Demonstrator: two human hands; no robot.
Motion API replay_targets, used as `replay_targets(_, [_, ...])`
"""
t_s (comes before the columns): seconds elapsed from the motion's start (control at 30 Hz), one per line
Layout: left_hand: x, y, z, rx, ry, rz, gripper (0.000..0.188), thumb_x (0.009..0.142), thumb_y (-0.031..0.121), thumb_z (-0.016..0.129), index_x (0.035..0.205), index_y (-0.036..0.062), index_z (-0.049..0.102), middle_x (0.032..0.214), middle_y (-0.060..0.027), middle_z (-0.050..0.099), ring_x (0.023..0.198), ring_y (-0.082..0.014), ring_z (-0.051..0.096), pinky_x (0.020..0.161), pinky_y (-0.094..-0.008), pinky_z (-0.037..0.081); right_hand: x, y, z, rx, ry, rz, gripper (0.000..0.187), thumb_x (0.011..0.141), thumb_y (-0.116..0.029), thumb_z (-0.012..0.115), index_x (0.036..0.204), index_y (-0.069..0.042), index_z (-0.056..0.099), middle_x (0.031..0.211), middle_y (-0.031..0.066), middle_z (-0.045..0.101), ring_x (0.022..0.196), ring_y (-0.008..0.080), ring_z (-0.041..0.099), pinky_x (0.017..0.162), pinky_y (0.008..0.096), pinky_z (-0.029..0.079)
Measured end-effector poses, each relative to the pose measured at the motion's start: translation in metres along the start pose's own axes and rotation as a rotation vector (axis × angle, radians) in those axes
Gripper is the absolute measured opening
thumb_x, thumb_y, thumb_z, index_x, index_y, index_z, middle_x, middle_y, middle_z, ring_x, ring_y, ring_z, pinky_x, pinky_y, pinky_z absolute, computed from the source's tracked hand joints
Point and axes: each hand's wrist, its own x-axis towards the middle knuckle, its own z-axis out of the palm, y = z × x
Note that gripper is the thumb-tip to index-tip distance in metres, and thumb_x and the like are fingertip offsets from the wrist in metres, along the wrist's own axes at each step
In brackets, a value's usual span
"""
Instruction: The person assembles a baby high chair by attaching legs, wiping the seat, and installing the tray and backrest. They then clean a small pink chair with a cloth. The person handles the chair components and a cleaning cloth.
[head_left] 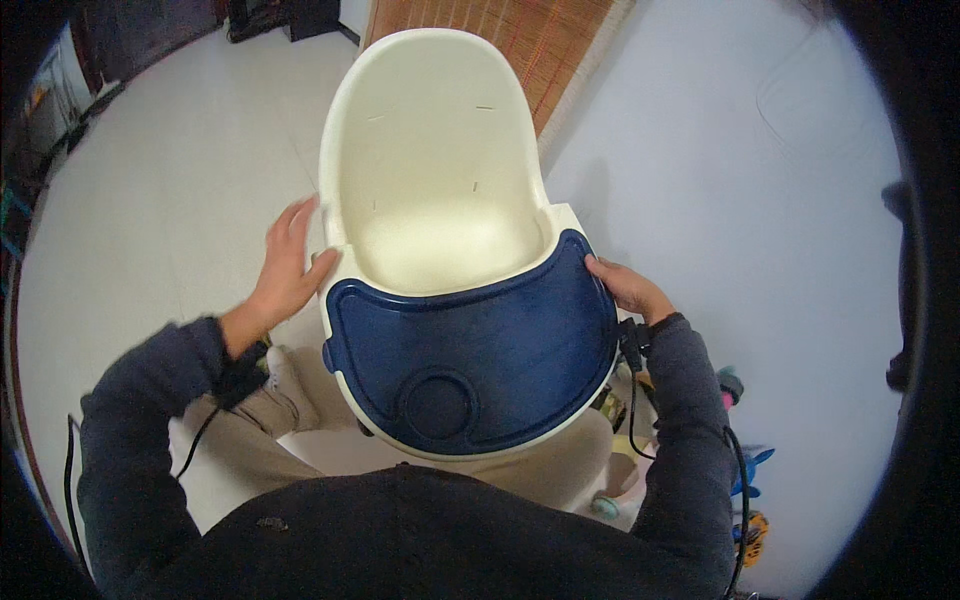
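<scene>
In front of me is a cream child's high chair seat point(430, 150) with a tall rounded back and a few narrow slots. A dark blue tray point(470, 350) with a round cup recess lies across its near side. My right hand point(635, 288) grips the tray's right edge, thumb on top and the other fingers mostly hidden beneath. My left hand point(288, 265) is at the seat's left side, fingers spread and slightly blurred. Its thumb and fingertips are by the cream rim; whether they press on it I cannot tell.
Pale floor point(190, 150) spreads to the left, and a white wall point(720, 170) rises at the right. A brown woven bamboo panel point(550, 50) stands behind the seat. Small colourful objects, one of them a blue toy point(755, 468), lie beyond my right arm. Black cables hang by both wrists.
</scene>
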Motion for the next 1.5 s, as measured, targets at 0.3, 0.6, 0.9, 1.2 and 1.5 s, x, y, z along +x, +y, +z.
replay_targets(0.3, [-0.017, -0.025, 0.025, -0.74, -0.651, -0.802, 0.071, 0.093, 0.044, 0.049, 0.143, 0.0077, 0.014, 0.133, -0.0196, 0.043, 0.116, -0.0328, 0.05, 0.086, -0.0469, 0.049, 0.001, 0.04, 0.008, 0.114, 0.045, -0.135, 0.073, 0.094, -0.048, 0.044, 0.143, 0.001, 0.021, 0.138, 0.0161, 0.042, 0.118, 0.0238, 0.049, 0.094, 0.0385, 0.046])
replay_targets(0.6, [0.128, -0.07, 0.01, 0.524, -0.481, 0.029, 0.055, 0.092, 0.035, 0.047, 0.132, -0.0017, 0.041, 0.122, -0.0253, 0.053, 0.115, -0.0384, 0.05, 0.096, -0.0424, 0.041, -0.016, 0.018, 0.182, 0.34, -0.296, -0.251, 0.086, 0.086, -0.042, 0.06, 0.139, 0.003, 0.009, 0.122, 0.0278, 0.048, 0.091, 0.0307, 0.064, 0.069, 0.0374, 0.057])
replay_targets(0.9, [0.109, 0.094, 0.068, 0.187, -1.028, -0.121, 0.103, 0.08, 0.051, 0.064, 0.142, -0.0111, 0.01, 0.123, -0.0255, 0.055, 0.114, -0.0291, 0.052, 0.098, -0.031, 0.037, 0.039, 0.034, 0.266, 0.208, -0.552, -0.375, 0.049, 0.09, -0.022, 0.05, 0.133, -0.002, 0.037, 0.113, 0.02, 0.06, 0.08, 0.0271, 0.066, 0.064, 0.0355, 0.056])
replay_targets(1.2, [0.049, 0.105, 0.054, 0.252, -0.764, -0.145, 0.11, 0.067, 0.051, 0.07, 0.136, -0.0165, 0.016, 0.118, -0.0335, 0.053, 0.111, -0.037, 0.055, 0.095, -0.0343, 0.042, 0.121, 0.064, 0.27, -0.413, -0.238, -0.488, 0.028, 0.083, -0.018, 0.051, 0.104, -0.006, 0.066, 0.081, 0.008, 0.066, 0.063, 0.0186, 0.063, 0.054, 0.0313, 0.055])
replay_targets(1.5, [0.049, 0.121, 0.06, 0.453, -0.635, -0.187, 0.077, 0.069, 0.045, 0.065, 0.112, -0.0135, 0.04, 0.1, -0.0291, 0.062, 0.095, -0.0385, 0.062, 0.085, -0.0378, 0.049, 0.082, 0.051, 0.267, -0.092, -0.122, -0.469, 0.028, 0.086, -0.022, 0.052, 0.105, -0.008, 0.067, 0.084, 0.0091, 0.067, 0.063, 0.0188, 0.064, 0.055, 0.0305, 0.055])
